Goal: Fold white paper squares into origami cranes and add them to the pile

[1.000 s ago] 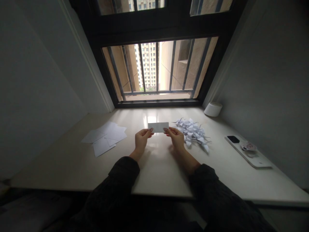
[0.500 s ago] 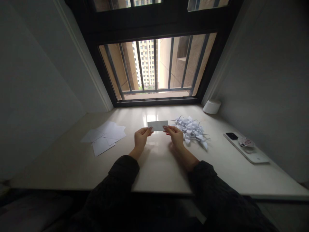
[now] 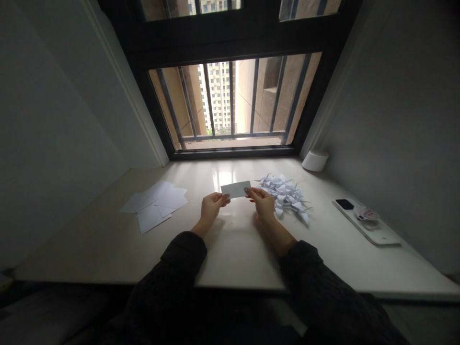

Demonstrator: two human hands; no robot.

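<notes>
A small white folded paper [image 3: 235,189] is held up a little above the pale tabletop [image 3: 233,249], at the centre. My left hand [image 3: 212,207] pinches its left end, thumb and fingers closed on it. My right hand [image 3: 263,202] pinches its right end the same way. The paper sits slightly tilted, its right end higher. Both forearms wear dark sleeves.
Several loose white sheets [image 3: 155,205] lie on the left of the table. A heap of small folded paper figures [image 3: 285,194] lies just right of my right hand. A white phone [image 3: 364,220] and a white round container [image 3: 315,160] are at the right. A barred window [image 3: 233,100] is ahead.
The paper has tilted a little, its left end lower, and my left hand has edged to the right along it. The view shifted slightly.
</notes>
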